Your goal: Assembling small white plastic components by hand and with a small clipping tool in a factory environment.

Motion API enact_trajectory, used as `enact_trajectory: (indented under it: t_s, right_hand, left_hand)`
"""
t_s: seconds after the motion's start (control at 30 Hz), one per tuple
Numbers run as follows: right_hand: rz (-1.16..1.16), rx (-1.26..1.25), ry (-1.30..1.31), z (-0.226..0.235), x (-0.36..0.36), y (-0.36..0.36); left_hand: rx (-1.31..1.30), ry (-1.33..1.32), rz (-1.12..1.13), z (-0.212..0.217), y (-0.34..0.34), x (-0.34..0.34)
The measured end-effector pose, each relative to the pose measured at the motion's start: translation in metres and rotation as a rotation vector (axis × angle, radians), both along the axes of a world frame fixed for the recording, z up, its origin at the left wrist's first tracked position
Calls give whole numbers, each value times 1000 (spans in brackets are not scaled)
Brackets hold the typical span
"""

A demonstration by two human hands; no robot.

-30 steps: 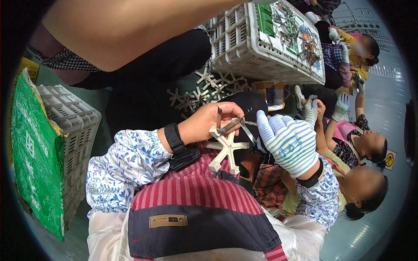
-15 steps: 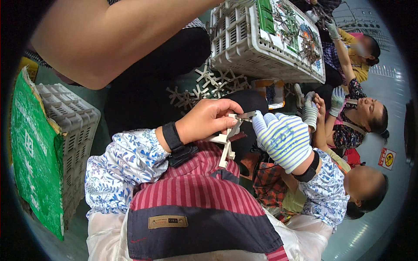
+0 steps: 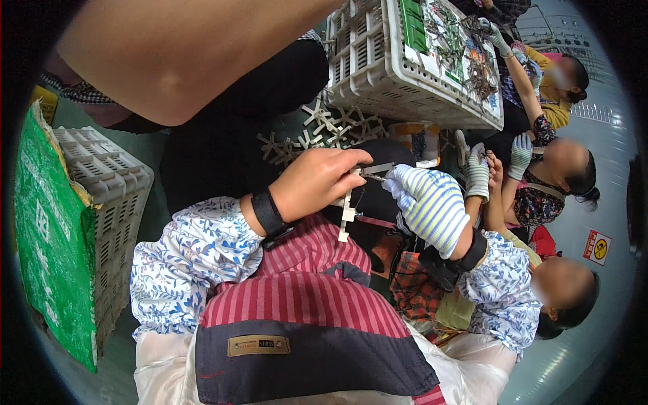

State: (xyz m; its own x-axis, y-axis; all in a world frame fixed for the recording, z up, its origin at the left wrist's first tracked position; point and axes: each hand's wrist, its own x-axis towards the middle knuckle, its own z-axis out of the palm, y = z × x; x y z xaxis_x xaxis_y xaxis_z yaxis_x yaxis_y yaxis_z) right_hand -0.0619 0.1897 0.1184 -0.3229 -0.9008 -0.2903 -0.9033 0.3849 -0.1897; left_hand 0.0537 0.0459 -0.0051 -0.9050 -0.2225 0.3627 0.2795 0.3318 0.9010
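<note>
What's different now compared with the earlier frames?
The cream star-shaped piece has turned from face-on to nearly edge-on. The gloved right hand has shifted slightly left and curled. A co-worker's gloved hand has reached toward the metal parts. The bare left hand still holds the piece; the crate beneath the parts stayed put.

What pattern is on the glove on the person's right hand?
The glove has white, blue and pale yellow stripes, best seen in the head view.

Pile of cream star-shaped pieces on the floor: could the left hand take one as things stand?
Probably not right away: the left hand is pinching another cream piece. The way to the pile looks open, though its depth is hard to judge.
</note>
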Motion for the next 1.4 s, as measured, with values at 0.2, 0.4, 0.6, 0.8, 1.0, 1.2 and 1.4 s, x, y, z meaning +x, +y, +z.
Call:
enact_trajectory:
  t_s: [0.2,0.4,0.6,0.8,1.0,1.2,1.4]
  right_hand:
    - [194,52,210,5,-8,-8]
    - [410,100,409,17,-3,-9]
    - [315,97,245,19,-1,-8]
    - [132,0,62,16,2,-7]
    - [-1,6,-58,5,1,-7]
    - [-110,74,-219,-1,-6,-1]
    - [-37,146,-208,17,-28,-5]
  left_hand:
    - [577,-223,-92,2,2,-5]
    - [829,-198,-184,-3,5,-3]
    - [547,-183,-192,1,-2,3]
    - [392,-153,-113,11,-6,7]
    - [280,-139,-88,8,-6,8]
    - [251,-148,-97,8,-2,6]
    - [815,-254,-163,1,10,-7]
